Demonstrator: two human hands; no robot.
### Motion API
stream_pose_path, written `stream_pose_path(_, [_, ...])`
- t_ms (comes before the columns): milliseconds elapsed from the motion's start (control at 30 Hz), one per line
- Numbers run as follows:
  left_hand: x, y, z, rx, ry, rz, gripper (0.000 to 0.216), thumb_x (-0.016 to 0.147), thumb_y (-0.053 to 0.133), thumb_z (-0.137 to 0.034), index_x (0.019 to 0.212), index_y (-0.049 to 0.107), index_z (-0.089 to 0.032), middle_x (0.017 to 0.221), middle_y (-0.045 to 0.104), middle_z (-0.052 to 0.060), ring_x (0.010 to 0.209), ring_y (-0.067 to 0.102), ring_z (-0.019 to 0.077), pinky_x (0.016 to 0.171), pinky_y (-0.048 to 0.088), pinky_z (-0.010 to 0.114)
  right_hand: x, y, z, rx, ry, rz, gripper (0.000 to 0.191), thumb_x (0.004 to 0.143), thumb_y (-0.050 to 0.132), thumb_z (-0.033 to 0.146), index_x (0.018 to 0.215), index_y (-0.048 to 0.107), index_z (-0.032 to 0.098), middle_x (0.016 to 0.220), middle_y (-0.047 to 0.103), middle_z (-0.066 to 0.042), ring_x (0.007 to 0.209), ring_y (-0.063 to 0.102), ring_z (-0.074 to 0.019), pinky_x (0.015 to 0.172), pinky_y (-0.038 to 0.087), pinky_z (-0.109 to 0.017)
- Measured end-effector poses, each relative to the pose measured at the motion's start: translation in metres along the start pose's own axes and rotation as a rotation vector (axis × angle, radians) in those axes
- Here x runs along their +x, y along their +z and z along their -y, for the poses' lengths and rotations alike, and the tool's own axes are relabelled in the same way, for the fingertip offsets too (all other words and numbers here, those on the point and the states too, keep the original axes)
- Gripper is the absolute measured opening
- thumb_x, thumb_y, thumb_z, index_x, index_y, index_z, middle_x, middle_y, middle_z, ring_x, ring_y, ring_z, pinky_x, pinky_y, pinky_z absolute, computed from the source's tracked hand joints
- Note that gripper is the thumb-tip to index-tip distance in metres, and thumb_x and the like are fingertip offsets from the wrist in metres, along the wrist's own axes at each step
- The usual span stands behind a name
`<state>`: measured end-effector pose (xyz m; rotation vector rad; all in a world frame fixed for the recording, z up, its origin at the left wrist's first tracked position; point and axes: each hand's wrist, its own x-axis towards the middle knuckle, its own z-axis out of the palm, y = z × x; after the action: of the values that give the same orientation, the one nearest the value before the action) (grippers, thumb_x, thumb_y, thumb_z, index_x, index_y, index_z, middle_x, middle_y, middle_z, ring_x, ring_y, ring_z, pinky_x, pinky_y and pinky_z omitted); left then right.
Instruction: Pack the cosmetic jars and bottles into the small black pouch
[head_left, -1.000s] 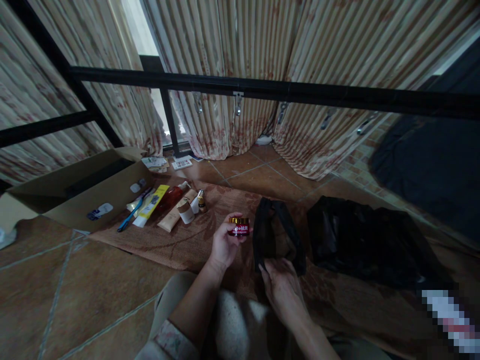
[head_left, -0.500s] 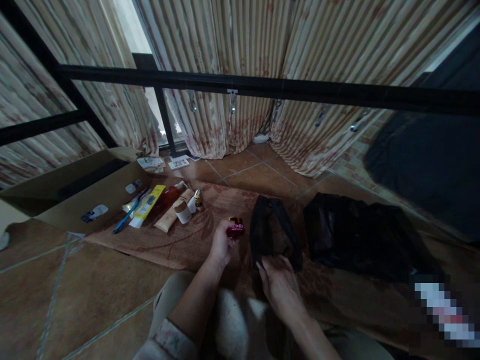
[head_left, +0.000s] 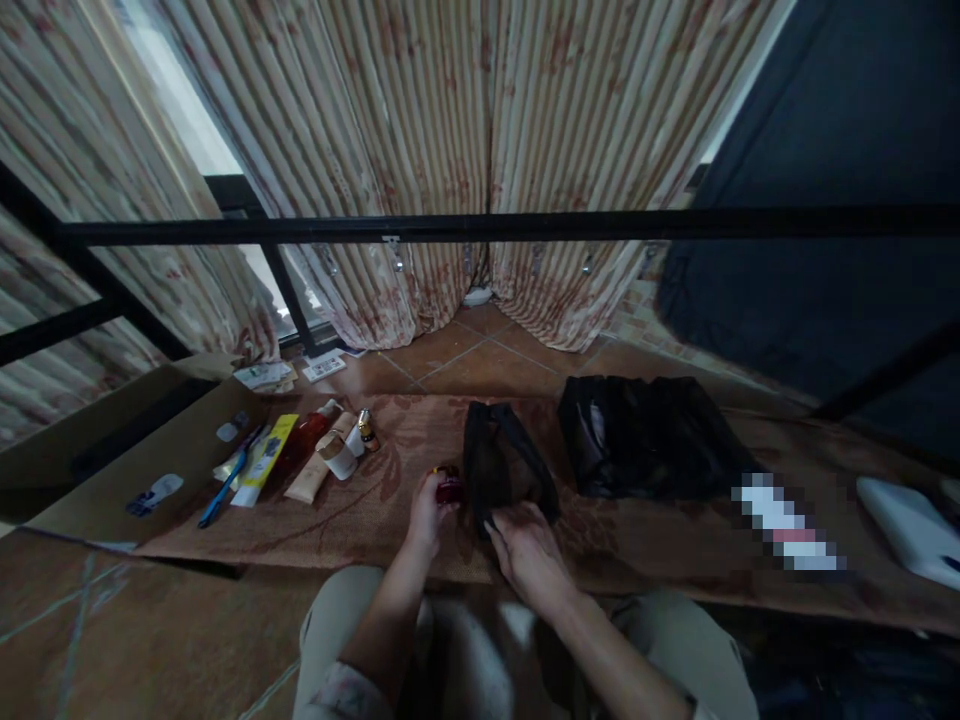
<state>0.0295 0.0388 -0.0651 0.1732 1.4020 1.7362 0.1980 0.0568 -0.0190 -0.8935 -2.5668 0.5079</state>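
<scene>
My left hand (head_left: 426, 515) is closed round a small dark red container (head_left: 449, 487) with a yellowish top edge, just left of a black mesh pouch (head_left: 480, 455). The pouch stands with its mouth open, and my right hand (head_left: 529, 555) grips its near rim. Some right fingertips are hidden by the pouch. To the left lie a small gold-capped bottle (head_left: 367, 430), a white jar with a brown lid (head_left: 337, 457), a beige tube (head_left: 306, 482), a reddish bottle (head_left: 304, 440), a yellow-and-white packet (head_left: 264, 460) and a blue toothbrush (head_left: 223, 488).
A cardboard box (head_left: 161, 470) stands at the left end of the cloth-covered bench (head_left: 390, 545). On the right are a larger black bag (head_left: 652, 440), a blurred-out item (head_left: 787, 525) and a white device (head_left: 911, 525). A black metal rail (head_left: 480, 228) crosses before striped curtains (head_left: 420, 120).
The camera view has swung right and up. My left hand has turned the red container slightly, close to the pouch. My right hand keeps its grip on the pouch rim.
</scene>
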Motion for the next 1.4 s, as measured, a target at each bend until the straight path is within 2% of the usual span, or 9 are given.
stream_pose_path(133, [-0.009,-0.011,0.004,-0.211,0.017,0.013,0.023,0.074,0.06,-0.034,0.086,0.058,-0.015,0.079,0.063,0.003,0.071,0.062,0.0139,0.067,0.053,0.03,-0.008,-0.002,-0.003,0.004,0.053,-0.041,0.021,0.092,0.04,0.022,0.083,0.059,0.019,0.082,0.064,-0.004,0.081,0.055,-0.0167,0.082,0.032,-0.028])
stream_pose_path(267, [-0.023,-0.022,0.008,-0.22,0.044,0.069,0.023,0.076,0.063,-0.034,0.089,0.06,-0.015,0.087,0.065,0.004,0.079,0.064,0.0145,0.078,0.053,0.034,-0.027,0.0,-0.002,0.029,0.124,-0.124,0.023,0.092,0.039,0.022,0.082,0.059,0.019,0.081,0.064,-0.004,0.081,0.056,-0.017,0.081,0.033,-0.028])
stream_pose_path(367, [-0.031,-0.025,0.009,-0.186,0.081,0.048,0.017,0.077,0.064,-0.028,0.09,0.061,-0.017,0.092,0.065,0.003,0.085,0.063,0.0132,0.084,0.052,0.033,-0.041,0.001,0.001,0.073,0.12,-0.151,0.02,0.091,0.041,0.019,0.087,0.061,0.019,0.084,0.066,-0.004,0.083,0.056,-0.0168,0.083,0.034,-0.029])
stream_pose_path(533, [-0.036,-0.02,0.006,-0.127,0.11,0.041,0.009,0.079,0.061,-0.021,0.086,0.064,-0.017,0.095,0.065,0.002,0.087,0.062,0.0118,0.084,0.053,0.032,-0.053,-0.001,-0.001,0.131,0.121,-0.131,0.021,0.087,0.045,0.017,0.097,0.063,0.021,0.092,0.067,-0.003,0.091,0.058,-0.0166,0.088,0.033,-0.03])
stream_pose_path(733, [-0.038,-0.021,0.007,-0.084,0.129,0.029,0.009,0.08,0.061,-0.023,0.085,0.063,-0.017,0.095,0.065,0.003,0.091,0.062,0.0131,0.09,0.051,0.037,-0.065,-0.001,-0.01,0.248,0.153,-0.171,0.031,0.081,0.048,0.011,0.105,0.064,0.024,0.099,0.068,-0.002,0.097,0.058,-0.017,0.091,0.034,-0.031])
stream_pose_path(833, [-0.039,-0.025,0.01,-0.064,0.13,0.012,0.01,0.079,0.061,-0.023,0.086,0.063,-0.016,0.094,0.065,0.003,0.092,0.062,0.0137,0.092,0.049,0.039,-0.071,-0.002,-0.012,0.275,0.18,-0.202,0.031,0.083,0.046,0.012,0.106,0.064,0.022,0.1,0.068,-0.003,0.097,0.058,-0.0175,0.09,0.036,-0.03])
stream_pose_path(967, [-0.045,-0.029,0.011,-0.005,0.141,0.018,0.012,0.079,0.062,-0.027,0.087,0.062,-0.018,0.095,0.064,0.004,0.095,0.062,0.0152,0.092,0.049,0.038,-0.076,-0.012,-0.009,0.267,0.218,-0.253,0.027,0.088,0.042,0.017,0.103,0.064,0.021,0.099,0.068,-0.004,0.092,0.059,-0.0167,0.084,0.039,-0.027])
stream_pose_path(1133, [-0.052,-0.029,0.009,0.053,0.13,0.008,0.016,0.077,0.064,-0.029,0.089,0.059,-0.021,0.102,0.062,0.003,0.099,0.061,0.0164,0.091,0.05,0.036,-0.076,-0.023,-0.007,0.204,0.256,-0.239,0.025,0.091,0.039,0.022,0.087,0.063,0.018,0.084,0.067,-0.004,0.083,0.06,-0.0167,0.078,0.04,-0.025])
stream_pose_path(1400, [-0.045,-0.028,0.01,0.085,0.119,-0.007,0.019,0.078,0.063,-0.032,0.09,0.061,-0.019,0.108,0.06,0.007,0.109,0.056,0.0206,0.093,0.049,0.037,-0.067,-0.023,-0.026,0.228,0.284,-0.201,0.026,0.092,0.038,0.023,0.08,0.06,0.018,0.075,0.064,-0.003,0.072,0.061,-0.0142,0.067,0.039,-0.022])
